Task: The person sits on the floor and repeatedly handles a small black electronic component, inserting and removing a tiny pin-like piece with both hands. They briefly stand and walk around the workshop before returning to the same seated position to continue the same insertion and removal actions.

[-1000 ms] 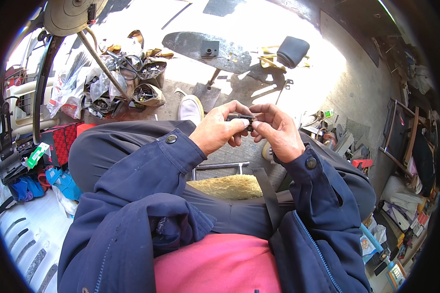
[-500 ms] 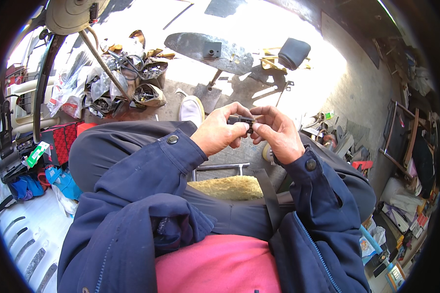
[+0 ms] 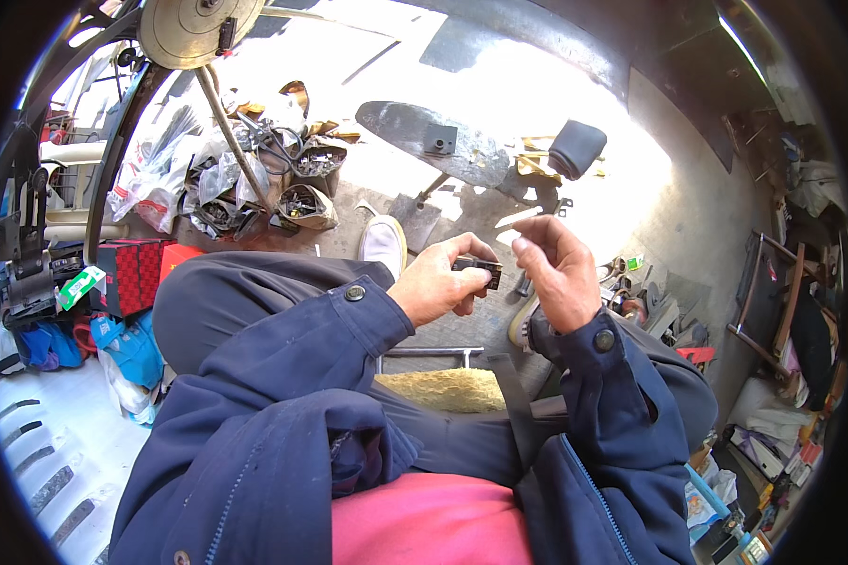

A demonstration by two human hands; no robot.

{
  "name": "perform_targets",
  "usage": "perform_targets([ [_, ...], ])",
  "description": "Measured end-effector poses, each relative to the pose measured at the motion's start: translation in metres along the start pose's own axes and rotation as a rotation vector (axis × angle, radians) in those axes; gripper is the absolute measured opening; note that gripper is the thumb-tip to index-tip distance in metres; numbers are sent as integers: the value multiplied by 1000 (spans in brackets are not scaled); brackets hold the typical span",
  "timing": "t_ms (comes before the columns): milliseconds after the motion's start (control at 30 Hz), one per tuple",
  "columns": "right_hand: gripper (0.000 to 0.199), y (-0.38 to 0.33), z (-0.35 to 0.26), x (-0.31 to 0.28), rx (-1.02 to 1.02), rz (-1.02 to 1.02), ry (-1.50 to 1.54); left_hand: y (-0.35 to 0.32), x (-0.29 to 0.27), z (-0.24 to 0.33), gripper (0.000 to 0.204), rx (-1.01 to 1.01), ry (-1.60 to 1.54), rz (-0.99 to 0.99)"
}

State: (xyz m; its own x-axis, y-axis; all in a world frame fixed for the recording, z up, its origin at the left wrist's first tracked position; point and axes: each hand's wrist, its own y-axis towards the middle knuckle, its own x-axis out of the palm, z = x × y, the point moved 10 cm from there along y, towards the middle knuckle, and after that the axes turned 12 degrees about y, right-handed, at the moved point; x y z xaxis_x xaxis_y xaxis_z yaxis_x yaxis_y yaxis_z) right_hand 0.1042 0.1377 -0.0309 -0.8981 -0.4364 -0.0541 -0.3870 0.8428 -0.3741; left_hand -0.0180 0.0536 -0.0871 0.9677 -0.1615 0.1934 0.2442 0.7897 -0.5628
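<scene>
Left hand (image 3: 440, 282) alone now pinches the small black piece (image 3: 482, 270) between thumb and fingers. Half a second ago the right hand (image 3: 561, 268) was on it too; that hand has drawn off to the right, baring the piece's right end. Its thumb and forefinger curl near each other; whether they grip anything tiny, I cannot tell. Beyond the left hand sits a shoe (image 3: 383, 247), then a dark oval board (image 3: 403, 130).

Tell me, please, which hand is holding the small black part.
The left hand holds the small black part, its thumb pressed against it; the right hand is apart from it.
</scene>
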Motion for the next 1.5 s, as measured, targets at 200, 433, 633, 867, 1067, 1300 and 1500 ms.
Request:
perform_targets([
  [200,31,19,-31,5,-57,29,132,-3,-5,-1,25,7,34,19],
  [433,38,43,-47,19,-185,85,94,-7,-10,-3,27,24,9,38],
  [633,29,46,-73,25,-385,167,-118,-9,-13,-2,28,16,10,20],
  [867,27,51,-65,28,-293,150,-87,-12,-13,-3,28,-11,9,8],
  [1067,28,64,-53,30,-234,130,-10,-12,-15,0,29,-7,48,25],
  [1300,24,61,-52,25,-218,156,77,-12,-16,0,29,14,13,53],
  [1500,23,61,-43,21,-159,104,188,-11,-15,-1,29,18,23,42],
])
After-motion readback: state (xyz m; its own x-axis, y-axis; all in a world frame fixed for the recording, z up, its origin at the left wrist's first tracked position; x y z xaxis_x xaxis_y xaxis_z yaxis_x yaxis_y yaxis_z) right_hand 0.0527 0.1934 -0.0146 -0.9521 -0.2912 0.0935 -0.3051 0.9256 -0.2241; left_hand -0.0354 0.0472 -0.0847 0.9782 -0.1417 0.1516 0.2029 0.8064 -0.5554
